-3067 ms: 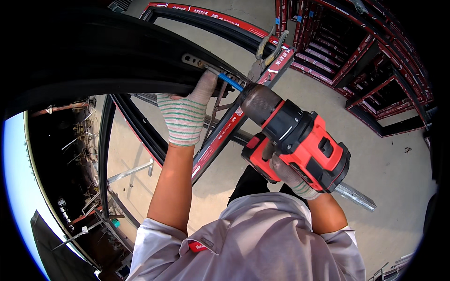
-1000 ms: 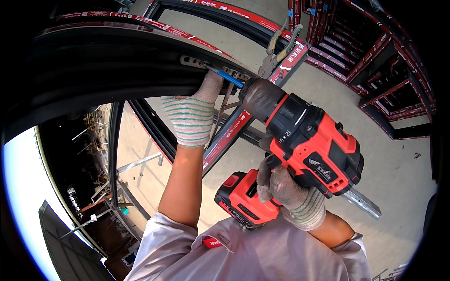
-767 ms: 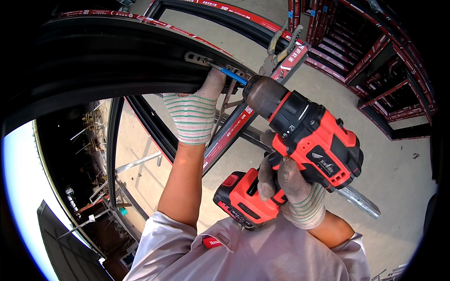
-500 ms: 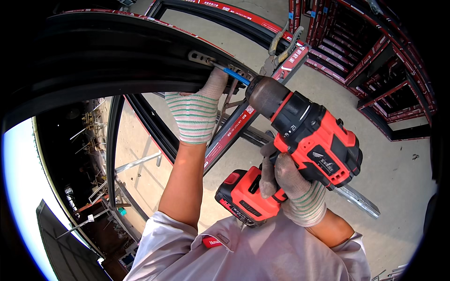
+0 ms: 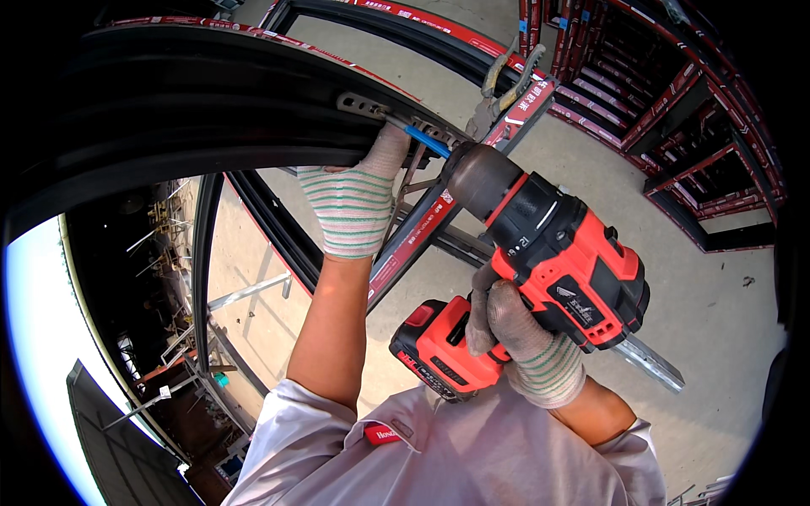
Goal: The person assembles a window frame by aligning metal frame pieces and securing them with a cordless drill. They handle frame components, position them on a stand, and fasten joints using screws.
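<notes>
My right hand (image 5: 527, 333), in a striped knit glove, is wrapped round the grip of a red and black cordless drill (image 5: 574, 253). From its chuck a blue-sleeved bit (image 5: 428, 142) points up and left to a slotted metal bracket (image 5: 360, 104) on a black metal frame (image 5: 228, 110). The bit's tip meets the bracket; any screw there is too small to make out. My left hand (image 5: 354, 198), gloved alike, grips the frame's lower edge, with its thumb up beside the bit's tip. The other left fingers are partly hidden behind the frame.
Pliers with worn yellowish handles (image 5: 504, 93) rest on a red-taped frame bar (image 5: 413, 228) just beyond the drill. Stacked black and red frames (image 5: 692, 126) stand at far right. A metal bar (image 5: 645, 361) sticks out below the drill. Clutter lies at left (image 5: 173, 337).
The drill's body has rolled a little about its axis, and its rear end sits slightly lower. The bit stays at the bracket, and my left hand holds its place.
</notes>
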`<act>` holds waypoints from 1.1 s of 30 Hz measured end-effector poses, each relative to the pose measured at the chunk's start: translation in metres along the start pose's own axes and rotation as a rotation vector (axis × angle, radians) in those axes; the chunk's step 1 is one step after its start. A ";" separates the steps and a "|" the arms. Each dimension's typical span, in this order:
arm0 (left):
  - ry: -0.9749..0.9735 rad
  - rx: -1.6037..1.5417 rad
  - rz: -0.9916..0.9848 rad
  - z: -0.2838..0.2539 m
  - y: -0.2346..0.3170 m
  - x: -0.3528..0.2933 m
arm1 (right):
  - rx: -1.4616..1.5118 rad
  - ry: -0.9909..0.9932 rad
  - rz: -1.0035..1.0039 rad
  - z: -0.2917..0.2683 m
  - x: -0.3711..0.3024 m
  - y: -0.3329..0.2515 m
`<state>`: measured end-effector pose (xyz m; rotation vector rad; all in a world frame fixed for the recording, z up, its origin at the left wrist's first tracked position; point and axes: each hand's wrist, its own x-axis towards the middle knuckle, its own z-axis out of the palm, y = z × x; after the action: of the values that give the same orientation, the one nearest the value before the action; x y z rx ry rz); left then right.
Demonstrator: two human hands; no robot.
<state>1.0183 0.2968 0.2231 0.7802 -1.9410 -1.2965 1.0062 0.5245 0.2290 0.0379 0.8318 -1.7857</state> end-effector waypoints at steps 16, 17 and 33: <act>-0.016 0.079 0.055 -0.005 -0.013 0.002 | -0.268 0.015 -0.165 -0.016 0.009 -0.002; -0.013 0.085 0.059 -0.005 -0.014 0.002 | -0.294 0.017 -0.185 -0.016 0.010 -0.003; 0.067 -0.002 0.072 0.003 -0.010 0.003 | 0.040 0.079 0.013 -0.032 0.017 0.023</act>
<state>1.0157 0.2931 0.2134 0.7366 -1.8975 -1.2140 1.0072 0.5243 0.1863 0.1399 0.8502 -1.7981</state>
